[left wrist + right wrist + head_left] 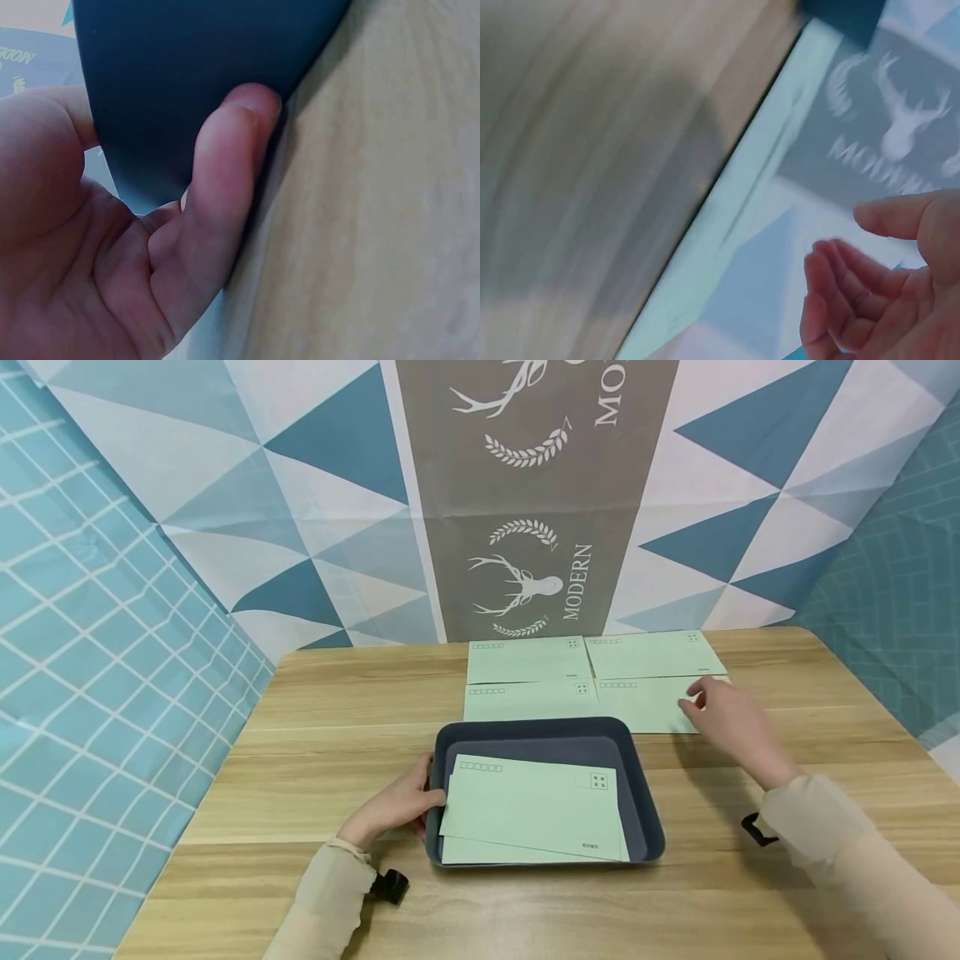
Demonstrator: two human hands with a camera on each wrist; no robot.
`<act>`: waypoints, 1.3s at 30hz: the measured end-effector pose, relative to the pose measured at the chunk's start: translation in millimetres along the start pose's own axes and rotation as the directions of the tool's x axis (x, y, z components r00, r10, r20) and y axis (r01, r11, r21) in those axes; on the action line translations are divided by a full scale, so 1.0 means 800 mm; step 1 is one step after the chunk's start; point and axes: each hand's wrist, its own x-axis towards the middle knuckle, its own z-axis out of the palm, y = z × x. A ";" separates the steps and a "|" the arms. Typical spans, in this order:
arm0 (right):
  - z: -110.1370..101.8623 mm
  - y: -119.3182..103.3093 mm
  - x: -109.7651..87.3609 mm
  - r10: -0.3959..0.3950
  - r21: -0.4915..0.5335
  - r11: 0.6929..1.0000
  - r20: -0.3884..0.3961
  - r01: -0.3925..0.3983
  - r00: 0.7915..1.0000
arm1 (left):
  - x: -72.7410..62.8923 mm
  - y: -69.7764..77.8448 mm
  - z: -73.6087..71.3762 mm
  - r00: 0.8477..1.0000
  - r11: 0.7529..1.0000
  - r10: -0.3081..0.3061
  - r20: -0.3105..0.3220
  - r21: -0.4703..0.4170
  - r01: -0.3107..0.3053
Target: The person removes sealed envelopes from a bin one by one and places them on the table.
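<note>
A dark grey-blue rectangular tray (649, 839) stands on the table with pale green envelopes (532, 806) stacked slightly askew inside. My left hand (397, 797) grips the tray's left wall, thumb over the rim; in the left wrist view its fingers (225, 157) press the outer side from below. Beyond the tray, several more green envelopes lie flat in two rows. Over the near right envelope (645, 702) hovers my right hand (731, 727), thumb and fingers loosely bent. Nothing is between them in the right wrist view, where the hand (885, 292) appears apart from the envelopes.
The wooden table (337, 743) has its far edge against a patterned backdrop (330, 468) with triangles and deer heads. The tray's far rim overlaps the lower edge of the near left envelope (525, 700). Small black straps show at both wrists.
</note>
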 end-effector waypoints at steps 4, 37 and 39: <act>0.003 -0.033 -0.014 -0.081 0.047 0.996 -0.003 0.082 0.997 | 0.011 -0.018 0.000 1.000 1.000 -0.001 0.000 0.006 0.001; 0.065 -0.092 -0.048 -0.502 -0.202 0.804 0.274 0.560 0.820 | 0.011 -0.019 -0.003 1.000 1.000 0.000 0.018 0.008 0.000; 0.067 -0.093 -0.049 -0.500 -0.221 0.797 0.280 0.562 0.820 | 0.011 -0.019 -0.003 1.000 1.000 0.001 0.016 0.008 -0.002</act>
